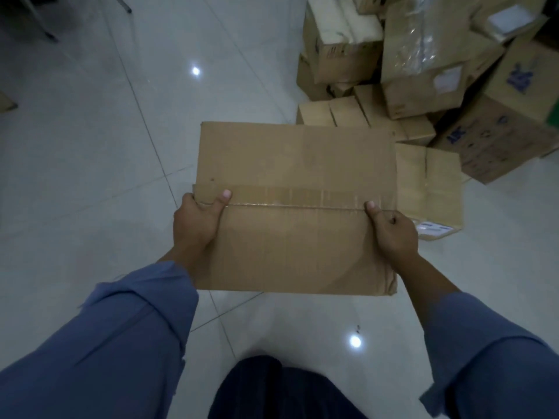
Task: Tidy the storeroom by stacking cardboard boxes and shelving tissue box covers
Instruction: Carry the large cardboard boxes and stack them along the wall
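Two hands (198,220) on one box (295,207)

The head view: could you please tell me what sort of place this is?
Likely a storeroom: a pile of cardboard boxes sits on the tiled floor; the left hand and right hand grip a taped box.
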